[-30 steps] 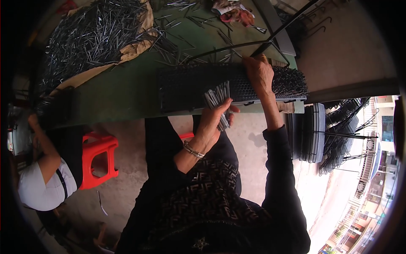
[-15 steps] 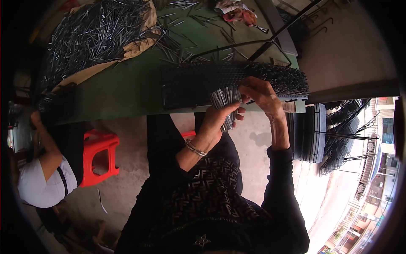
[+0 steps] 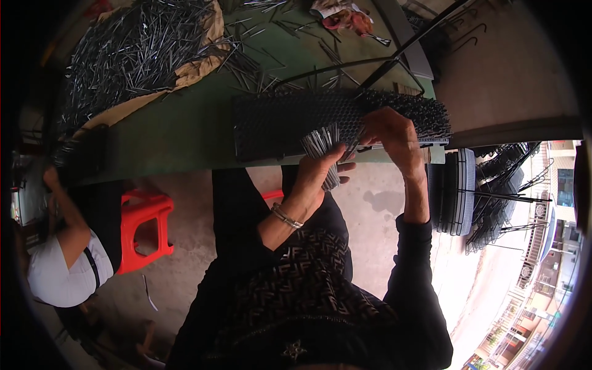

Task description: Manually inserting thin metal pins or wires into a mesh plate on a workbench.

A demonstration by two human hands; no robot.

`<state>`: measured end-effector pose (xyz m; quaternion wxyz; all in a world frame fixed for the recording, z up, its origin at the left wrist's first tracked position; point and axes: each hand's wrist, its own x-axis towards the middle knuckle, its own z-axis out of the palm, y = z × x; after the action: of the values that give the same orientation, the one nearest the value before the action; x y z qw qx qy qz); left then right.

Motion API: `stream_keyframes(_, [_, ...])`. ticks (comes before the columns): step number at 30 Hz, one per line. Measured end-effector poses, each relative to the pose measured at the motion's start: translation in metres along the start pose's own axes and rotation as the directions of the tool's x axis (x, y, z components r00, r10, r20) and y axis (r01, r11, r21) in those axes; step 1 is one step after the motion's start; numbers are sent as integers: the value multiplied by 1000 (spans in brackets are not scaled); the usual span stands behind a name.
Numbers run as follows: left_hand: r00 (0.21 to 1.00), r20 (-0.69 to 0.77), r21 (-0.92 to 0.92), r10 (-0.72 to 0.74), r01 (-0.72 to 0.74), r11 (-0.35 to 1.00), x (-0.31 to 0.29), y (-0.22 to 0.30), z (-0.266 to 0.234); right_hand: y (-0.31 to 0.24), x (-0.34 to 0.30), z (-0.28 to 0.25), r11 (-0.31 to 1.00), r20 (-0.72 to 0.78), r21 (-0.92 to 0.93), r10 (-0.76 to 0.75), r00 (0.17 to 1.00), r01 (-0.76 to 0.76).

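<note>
My left hand (image 3: 316,169) is wrapped around a bundle of thin grey metal rods (image 3: 320,143), which fan out above the thumb. My right hand (image 3: 398,137) is just right of it, with thumb and fingers pinched together; whatever they hold is too small and dark to make out. Behind both hands lies a long black perforated rack (image 3: 271,123) at the table's near edge. Its right part is densely filled with upright dark rods (image 3: 425,117), while open holes show on the left part. My right fingers cover a bit of the rack between the two parts.
A large heap of loose rods (image 3: 142,55) lies on brown paper (image 3: 200,73) on the green table (image 3: 166,129). Further back are scattered rods and a crumpled cloth (image 3: 348,18). A black bar crosses above the rack. A red stool (image 3: 145,228) and another person (image 3: 71,265) are at left; wire racks (image 3: 459,191) stand right.
My right hand has moved a little right, away from the bundle and toward the filled part of the rack. The left hand keeps its hold with barely any movement.
</note>
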<state>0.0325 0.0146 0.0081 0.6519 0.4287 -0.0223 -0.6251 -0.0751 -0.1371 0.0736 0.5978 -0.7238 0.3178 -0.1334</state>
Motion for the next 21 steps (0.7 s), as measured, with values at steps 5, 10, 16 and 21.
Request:
stream_keyframes(5, [997, 23, -119, -74, 76, 990, 2, -6, -3, 7, 19, -4, 923, -496, -359, -316, 809, 140])
stream_keyframes(10, [993, 41, -141, -111, 115, 983, 8, -17, -2, 35, 46, -3, 772, -516, -623, -527, 675, 127])
stream_keyframes(16, [995, 26, -189, -94, 97, 977, 11, -19, -8, 38, 49, -3, 745, -478, -656, -532, 699, 118])
stream_keyframes(21, [997, 29, -98, -73, 76, 992, 5, -10, -4, 39, 49, -6, 758, -469, -645, -489, 735, 93])
